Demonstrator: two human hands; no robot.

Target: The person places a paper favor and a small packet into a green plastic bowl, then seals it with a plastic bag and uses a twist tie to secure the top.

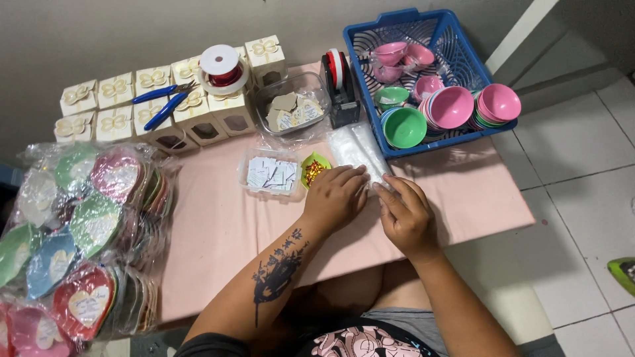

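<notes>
Blue basket (463, 66) holds pink and green plastic bowls (450, 106). Cream gift boxes (119, 106) in rows, blue pliers (162, 102) and red wire spool (223, 69) on top. Tape dispenser (338, 89) beside basket. Wrapped heart-shaped dishes (79, 231) piled far left on pink table (218, 231).

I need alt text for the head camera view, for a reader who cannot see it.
Both hands, left hand and right hand, press on clear plastic bags on a pink table. A blue basket of small bowls stands behind.
</notes>
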